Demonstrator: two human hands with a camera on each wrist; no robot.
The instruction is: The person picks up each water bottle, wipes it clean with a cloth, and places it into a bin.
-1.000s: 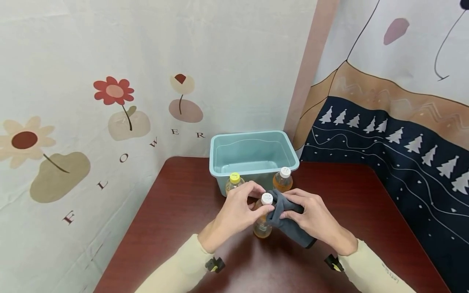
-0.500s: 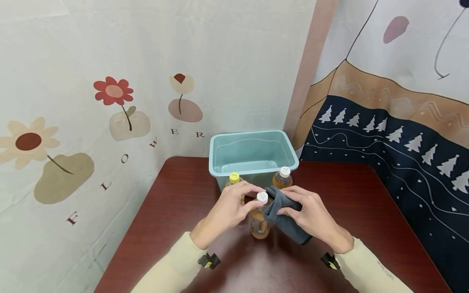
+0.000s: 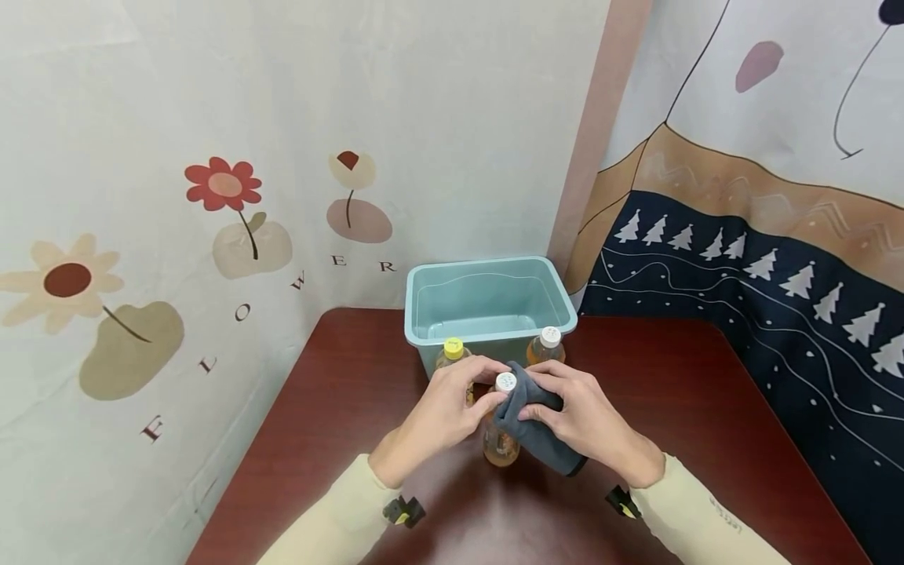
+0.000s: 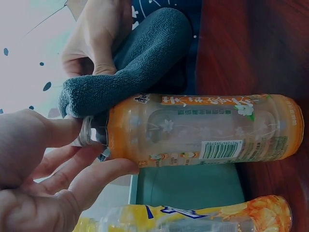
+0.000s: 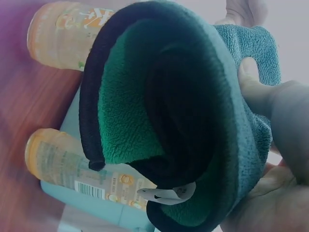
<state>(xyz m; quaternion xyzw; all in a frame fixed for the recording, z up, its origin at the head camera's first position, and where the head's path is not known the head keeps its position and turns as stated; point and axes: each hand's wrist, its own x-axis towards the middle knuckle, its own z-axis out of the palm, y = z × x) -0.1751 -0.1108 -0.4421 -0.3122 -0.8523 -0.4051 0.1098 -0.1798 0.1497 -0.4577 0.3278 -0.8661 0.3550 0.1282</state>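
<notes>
An orange-labelled drink bottle [image 3: 501, 449] with a white cap stands upright on the table. My left hand [image 3: 446, 402] pinches it around the neck, just under the cap, with thumb and fingers. A rolled dark grey towel [image 3: 542, 441] is gripped in my right hand [image 3: 588, 410], thumb on the near side. Its end lies against the bottle's shoulder and neck, covering part of them in the head view. The towel [image 4: 130, 67] has a fuzzy surface in the left wrist view. From the right wrist, the roll's hollow end [image 5: 130, 106] shows a dark hem and white tag.
Behind my left hand stands a yellow-capped bottle [image 3: 453, 349]. Another white-capped bottle [image 3: 548, 349] is behind the towel. Both are close in front of a light blue plastic bin [image 3: 480, 294] at the back of the dark red table [image 3: 360, 377]. Printed cloth walls [image 3: 282, 94] surround the table.
The towel and my right hand have moved left, so the towel now covers more of the bottle's upper part. My left hand and the bottle have shifted slightly left.
</notes>
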